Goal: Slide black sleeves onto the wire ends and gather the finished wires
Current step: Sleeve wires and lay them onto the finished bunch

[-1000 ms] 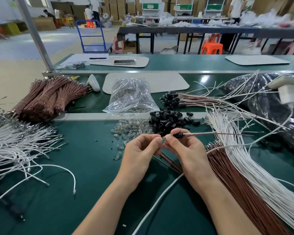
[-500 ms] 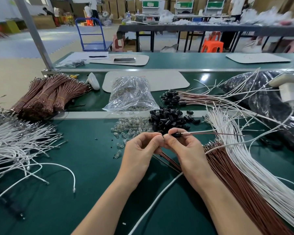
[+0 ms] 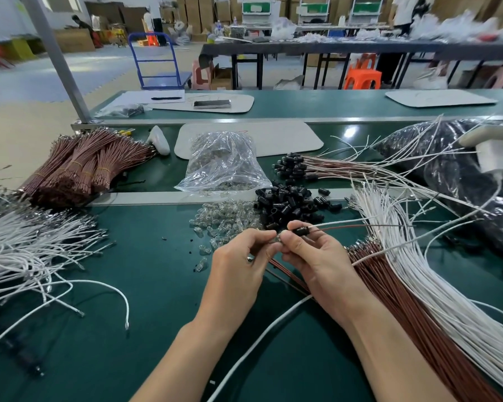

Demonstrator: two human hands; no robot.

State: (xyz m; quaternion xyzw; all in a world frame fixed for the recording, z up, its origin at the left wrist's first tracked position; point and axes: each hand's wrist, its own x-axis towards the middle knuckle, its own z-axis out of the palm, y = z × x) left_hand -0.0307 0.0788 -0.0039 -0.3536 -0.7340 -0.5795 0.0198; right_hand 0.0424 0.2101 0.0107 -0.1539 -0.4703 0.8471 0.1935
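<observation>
Pinching one black sleeve [image 3: 300,230], two wires [image 3: 343,224]

Open room: bare green table [image 3: 157,285] left of the hands.
Blocked ahead: black sleeve pile [image 3: 288,203].
Blocked right: wire bundles [image 3: 418,300].
</observation>
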